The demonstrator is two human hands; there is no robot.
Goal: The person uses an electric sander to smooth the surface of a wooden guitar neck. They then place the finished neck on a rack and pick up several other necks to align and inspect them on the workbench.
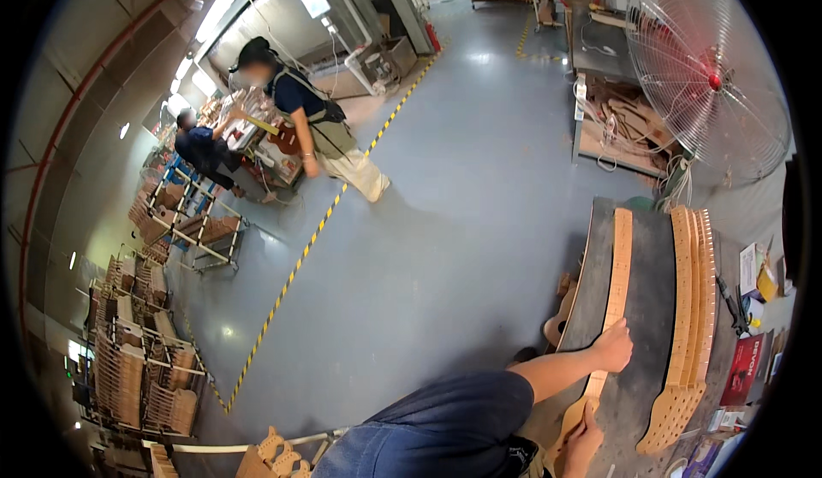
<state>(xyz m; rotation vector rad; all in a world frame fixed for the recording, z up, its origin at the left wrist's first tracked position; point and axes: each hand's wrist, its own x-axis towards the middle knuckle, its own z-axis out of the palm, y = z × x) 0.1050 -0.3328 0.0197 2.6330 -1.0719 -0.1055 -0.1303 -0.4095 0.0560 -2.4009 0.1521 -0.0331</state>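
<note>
A pale wooden guitar neck [618,255] lies lengthwise on the dark bench top [651,298] at the right. My left hand [611,348], at the end of a forearm under a dark blue short sleeve, is closed round the middle of the neck. My right hand [582,435] grips it lower down, near the headstock. Right of them lie several more necks [692,298] side by side, with drilled headstocks at their lower ends.
A large wire fan [711,80] stands beyond the bench. Racks of wooden parts [137,350] line the left. A co-worker [317,127] walks by a yellow-and-black floor line [300,264]; another person [205,148] is farther back. Boxes [741,367] and tools sit at the bench's right.
</note>
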